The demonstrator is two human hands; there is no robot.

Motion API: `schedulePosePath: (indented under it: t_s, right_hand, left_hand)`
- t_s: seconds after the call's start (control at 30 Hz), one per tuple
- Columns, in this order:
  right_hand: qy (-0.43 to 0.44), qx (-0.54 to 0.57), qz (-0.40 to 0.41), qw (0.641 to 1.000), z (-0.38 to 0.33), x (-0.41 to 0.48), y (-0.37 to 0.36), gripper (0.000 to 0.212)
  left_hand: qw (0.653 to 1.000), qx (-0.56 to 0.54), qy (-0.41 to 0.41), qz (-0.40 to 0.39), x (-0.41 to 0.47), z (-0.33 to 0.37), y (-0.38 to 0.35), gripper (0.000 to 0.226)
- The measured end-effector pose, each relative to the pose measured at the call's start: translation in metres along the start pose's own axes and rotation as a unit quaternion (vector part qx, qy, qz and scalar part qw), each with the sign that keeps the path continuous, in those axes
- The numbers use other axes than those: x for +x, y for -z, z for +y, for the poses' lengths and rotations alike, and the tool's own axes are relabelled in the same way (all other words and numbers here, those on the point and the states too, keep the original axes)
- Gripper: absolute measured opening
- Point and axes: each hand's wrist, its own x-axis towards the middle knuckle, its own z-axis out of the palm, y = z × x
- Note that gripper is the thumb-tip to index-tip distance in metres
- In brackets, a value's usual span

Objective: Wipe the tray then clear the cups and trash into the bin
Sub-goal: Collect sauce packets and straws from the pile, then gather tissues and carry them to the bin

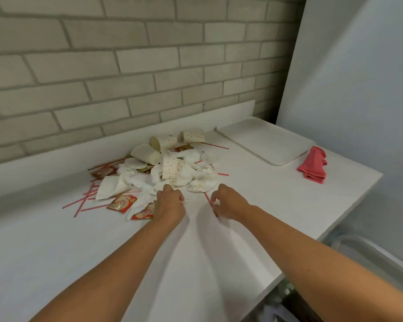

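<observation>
Two hands at the litter's near edge, clearing barely begun.
Tray [265, 141] lay bare beyond the right hand [229, 203], cloth [313, 165] beside it; cups [165, 141] were all left. Right hand pinched a straw [207, 198], long axis running away from the person. Left hand [170, 202] curled at the napkins [196, 175], grip unclear.

Nothing on my feed is readable. The orange-and-red sachets [122, 203] at the near edge of the litter pile [172, 173] carry red lettering on a pale patch, but it is too blurred for me to make out any word or brand.
</observation>
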Motion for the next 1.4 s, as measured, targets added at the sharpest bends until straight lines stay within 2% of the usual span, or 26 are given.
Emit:
schedulePosePath:
  t_s: [0.27, 0.47, 0.53, 0.67, 0.83, 0.93, 1.0, 1.1, 1.2, 1.27, 1.33, 1.4]
  right_hand:
    - [-0.022, 0.069, 0.091, 0.993, -0.016, 0.046, 0.0, 0.064]
    - [-0.087, 0.039, 0.105, 0.99, -0.011, 0.08, -0.003, 0.076]
    - [-0.106, 0.015, 0.093, 0.99, -0.009, 0.089, -0.004, 0.067]
    - [-0.088, -0.028, 0.098, 0.991, -0.006, 0.098, -0.004, 0.034]
    - [-0.076, 0.038, 0.172, 0.981, -0.022, 0.103, 0.03, 0.018]
    - [-0.061, 0.135, 0.232, 0.961, -0.037, 0.101, 0.064, 0.017]
    - [-0.038, 0.199, 0.241, 0.949, -0.046, 0.098, 0.08, 0.025]
    - [-0.001, 0.3, 0.176, 0.937, -0.063, 0.09, 0.09, 0.032]
    - [0.05, 0.35, 0.052, 0.934, -0.076, 0.08, 0.086, 0.025]
    - [0.078, 0.354, -0.011, 0.932, -0.081, 0.077, 0.08, 0.015]
    - [0.074, 0.357, -0.001, 0.931, -0.075, 0.08, 0.071, 0.016]
    - [0.029, 0.318, 0.038, 0.947, -0.061, 0.087, 0.058, 0.017]
  left_hand:
    - [0.999, -0.015, -0.019, 0.031, 0.025, -0.029, 0.013, 0.033]
    - [0.998, -0.043, -0.04, 0.024, 0.038, -0.032, 0.012, 0.032]
    - [0.997, -0.048, -0.05, 0.025, 0.042, -0.033, 0.012, 0.032]
    - [0.994, -0.069, -0.073, 0.036, 0.049, -0.034, 0.014, 0.029]
    - [0.982, -0.157, -0.093, 0.05, 0.064, -0.031, 0.02, 0.02]
    - [0.96, -0.264, -0.083, 0.046, 0.071, -0.019, 0.031, 0.017]
    - [0.933, -0.354, -0.049, 0.032, 0.073, -0.01, 0.04, 0.021]
    - [0.877, -0.48, -0.001, -0.02, 0.077, 0.001, 0.044, 0.029]
    - [0.799, -0.591, 0.037, -0.105, 0.08, 0.008, 0.046, 0.043]
    - [0.758, -0.644, 0.061, -0.088, 0.083, 0.009, 0.049, 0.033]
    - [0.748, -0.654, 0.103, -0.034, 0.088, 0.004, 0.053, 0.025]
    - [0.756, -0.64, 0.137, 0.001, 0.093, -0.008, 0.053, 0.025]
